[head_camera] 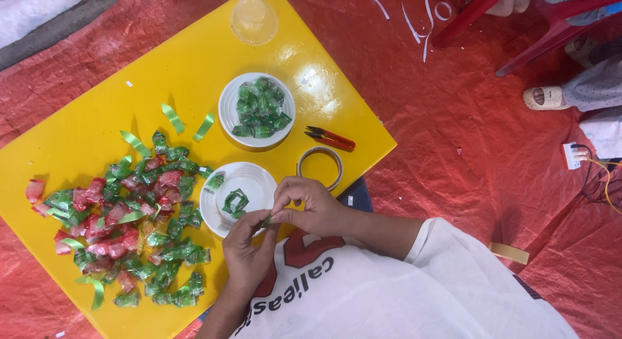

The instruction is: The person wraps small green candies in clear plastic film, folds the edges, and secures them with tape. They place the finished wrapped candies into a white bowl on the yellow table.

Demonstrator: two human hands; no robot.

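My left hand and my right hand meet over the near edge of a yellow table, both pinching one small green folded piece between the fingertips. Just left of the hands stands a white bowl holding a small ring of joined green pieces. A second white bowl farther back is filled with several folded green pieces. A loose heap of red and green wrappers covers the table's left part.
Small red-handled snips and a tape roll lie right of the bowls. A clear plastic cup sits at the table's far corner. Green strips lie behind the heap. A red chair, another person's sandalled foot and a white power plug stand on the red mat.
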